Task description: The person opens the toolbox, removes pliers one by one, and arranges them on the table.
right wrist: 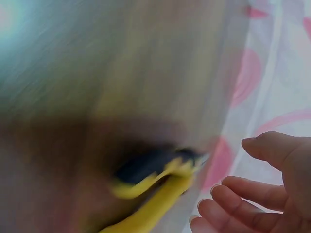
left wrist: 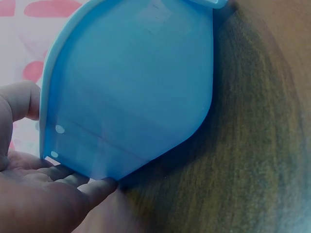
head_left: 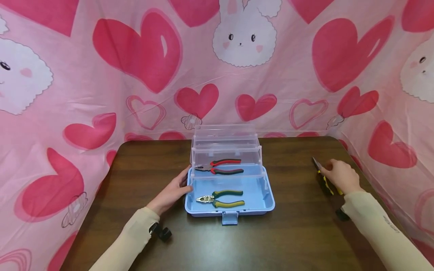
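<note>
My left hand (head_left: 172, 192) holds the left side of a light blue toolbox (head_left: 229, 212), thumb at the rim and fingers along the outer wall (left wrist: 131, 92). My right hand (head_left: 341, 176) is just above yellow-and-black pliers (head_left: 326, 183) on the right of the table. In the right wrist view its fingers (right wrist: 252, 194) are loosely bent, apart from the blurred yellow handles (right wrist: 155, 204). Inside the box lie combination pliers with green-and-yellow handles (head_left: 228, 203). Farther back are pliers with red-and-black handles (head_left: 226, 171), seen through clear plastic.
The toolbox's clear lid and trays (head_left: 226, 145) stand raised at its back. Its front latch (head_left: 229, 218) hangs down over the brown wooden table (head_left: 149, 162). A pink cloth (head_left: 152, 109) with hearts and rabbits surrounds the table's back and sides.
</note>
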### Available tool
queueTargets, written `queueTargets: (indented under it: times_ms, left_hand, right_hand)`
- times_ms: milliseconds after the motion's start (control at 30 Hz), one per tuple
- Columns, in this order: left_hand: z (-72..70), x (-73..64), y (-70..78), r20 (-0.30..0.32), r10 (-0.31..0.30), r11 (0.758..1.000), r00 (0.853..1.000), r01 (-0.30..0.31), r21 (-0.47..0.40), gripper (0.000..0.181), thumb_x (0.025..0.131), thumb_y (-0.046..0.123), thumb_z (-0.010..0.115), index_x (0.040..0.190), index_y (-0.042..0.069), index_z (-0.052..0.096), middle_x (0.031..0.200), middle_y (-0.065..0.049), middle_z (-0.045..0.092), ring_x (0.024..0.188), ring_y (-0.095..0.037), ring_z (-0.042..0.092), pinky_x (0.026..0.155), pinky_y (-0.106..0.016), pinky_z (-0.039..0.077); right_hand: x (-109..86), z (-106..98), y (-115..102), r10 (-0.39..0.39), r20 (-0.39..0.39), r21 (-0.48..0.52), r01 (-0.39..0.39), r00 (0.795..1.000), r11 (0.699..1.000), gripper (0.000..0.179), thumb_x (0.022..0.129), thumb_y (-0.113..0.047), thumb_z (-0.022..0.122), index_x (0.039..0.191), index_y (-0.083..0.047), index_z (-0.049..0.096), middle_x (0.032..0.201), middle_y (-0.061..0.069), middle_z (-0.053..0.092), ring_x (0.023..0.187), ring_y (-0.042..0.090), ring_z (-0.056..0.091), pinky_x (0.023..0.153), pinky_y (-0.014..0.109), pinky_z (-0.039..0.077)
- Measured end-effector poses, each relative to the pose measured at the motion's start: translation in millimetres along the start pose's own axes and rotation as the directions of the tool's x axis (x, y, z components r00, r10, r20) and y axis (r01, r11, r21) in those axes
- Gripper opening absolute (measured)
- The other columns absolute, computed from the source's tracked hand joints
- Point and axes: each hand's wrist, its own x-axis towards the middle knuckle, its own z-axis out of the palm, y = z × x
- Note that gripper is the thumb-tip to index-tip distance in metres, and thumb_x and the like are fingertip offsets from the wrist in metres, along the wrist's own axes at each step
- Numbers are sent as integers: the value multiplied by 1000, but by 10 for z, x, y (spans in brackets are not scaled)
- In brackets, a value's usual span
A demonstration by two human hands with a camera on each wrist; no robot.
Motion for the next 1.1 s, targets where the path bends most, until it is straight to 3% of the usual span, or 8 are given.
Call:
queueTargets:
  times_ms: [267, 467, 667, 867, 1100]
  left_hand:
    - [7, 14, -17, -3, -3, 1000, 1000, 3, 1, 86, 100, 9, 62, 169, 14, 11, 173, -15, 14, 157, -44, 20, 123, -59, 26]
    - [-1, 8, -20, -2, -4, 1000, 1000, 4, -7, 84, 100, 8, 62, 168, 13, 12, 173, -17, 15, 157, -45, 20, 122, -60, 26]
    - [-14, -2, -20, 0, 9, 1000, 1000, -9, -11, 84, 100, 7, 61, 168, 13, 12, 173, -18, 15, 157, -45, 20, 122, -59, 26]
    - [-10, -14, -21, 3, 15, 1000, 1000, -15, 0, 84, 101, 8, 61, 168, 13, 11, 173, -19, 14, 157, -46, 19, 122, -60, 26]
    - [-5, -21, -42, 8, 22, 1000, 1000, -22, -9, 83, 101, 6, 60, 168, 13, 11, 173, -18, 13, 157, -44, 18, 122, -59, 26]
  right_hand:
    - [32, -15, -484, -136, -56, 63, 139, 989, 988, 47, 103, -39, 62, 121, 3, 67, 113, 27, 71, 98, 45, 67, 79, 65, 53]
    - [-36, -23, -983, -265, -120, 137, 280, 957, 950, 37, 102, -33, 67, 118, 0, 71, 107, 19, 74, 95, 37, 69, 83, 60, 56]
    - [-114, -53, -1554, -374, -95, 166, 385, 923, 908, 35, 99, -29, 72, 121, -3, 71, 110, 14, 72, 96, 31, 67, 88, 54, 59]
    - [-135, 40, -2056, -514, -59, 154, 516, 856, 842, 31, 93, -23, 79, 119, -7, 73, 109, 9, 72, 96, 29, 68, 86, 48, 62]
    - [-92, 193, -2462, -644, 11, 91, 640, 765, 763, 39, 91, -29, 82, 123, -8, 74, 118, 9, 73, 108, 27, 70, 91, 46, 61]
